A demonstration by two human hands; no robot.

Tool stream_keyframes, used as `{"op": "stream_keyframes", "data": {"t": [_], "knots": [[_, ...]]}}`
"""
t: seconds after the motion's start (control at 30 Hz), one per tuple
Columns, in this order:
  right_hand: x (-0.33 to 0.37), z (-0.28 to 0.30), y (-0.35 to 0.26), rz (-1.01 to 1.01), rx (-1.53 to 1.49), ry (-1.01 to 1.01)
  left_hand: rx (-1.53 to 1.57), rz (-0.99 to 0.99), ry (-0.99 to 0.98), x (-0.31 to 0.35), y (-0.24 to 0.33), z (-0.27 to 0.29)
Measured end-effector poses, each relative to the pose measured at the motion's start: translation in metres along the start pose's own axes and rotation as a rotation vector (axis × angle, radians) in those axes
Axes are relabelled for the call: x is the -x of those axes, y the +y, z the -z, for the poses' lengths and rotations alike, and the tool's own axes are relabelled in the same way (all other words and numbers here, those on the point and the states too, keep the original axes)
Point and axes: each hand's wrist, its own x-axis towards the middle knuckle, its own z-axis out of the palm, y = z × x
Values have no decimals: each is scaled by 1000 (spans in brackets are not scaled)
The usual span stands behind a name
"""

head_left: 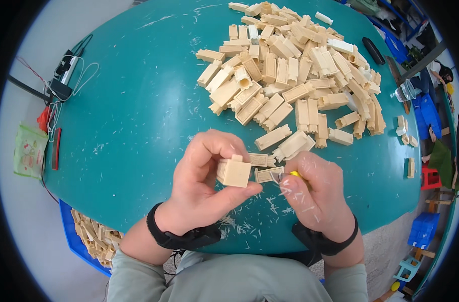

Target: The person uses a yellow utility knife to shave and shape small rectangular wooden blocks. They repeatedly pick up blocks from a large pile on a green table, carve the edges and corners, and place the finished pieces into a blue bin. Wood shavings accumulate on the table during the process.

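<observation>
My left hand (202,173) is closed round a cream plastic block (236,174), its square end turned toward me and a small tab on its top edge. To the right, my right hand (317,194) grips a small yellow-handled blade tool (294,174); most of its handle is hidden in the fist, and the short blade points left toward the block without touching it. Thin pale shavings cling to my right fingers. Between and beyond the hands lie loose cream pieces, among them a rectangular panelled piece (269,174) on the green table (139,100).
A large heap of cream pieces (295,65) covers the far right of the table. Plastic shavings (244,224) are scattered near its front edge. At right stands a clear cup (406,91). A blue bin (71,234) of similar pieces sits lower left; cables and a power strip (68,70) lie at left.
</observation>
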Motion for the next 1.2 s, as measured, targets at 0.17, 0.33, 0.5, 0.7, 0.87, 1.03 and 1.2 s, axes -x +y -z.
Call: {"op": "stream_keyframes", "data": {"t": [0.17,0.33,0.5,0.7,0.87,1.03,1.2], "knots": [[1,1,1,44,-13,-7,-328,-63,-138,-10,8,6],[1,0,2,102,25,-32,106,43,4,-1,5,-7],[1,-2,5,145,92,-24,75,32,-9,-1,4,-6],[-2,0,8,187,169,-2,169,62,-68,2,1,-2],[-4,1,9,197,202,18,256,160,-72,3,2,-1],[-5,4,19,105,222,109,334,165,-181,3,8,-5],[-4,9,9,-119,29,86,314,164,-142,-2,10,-6]]}}
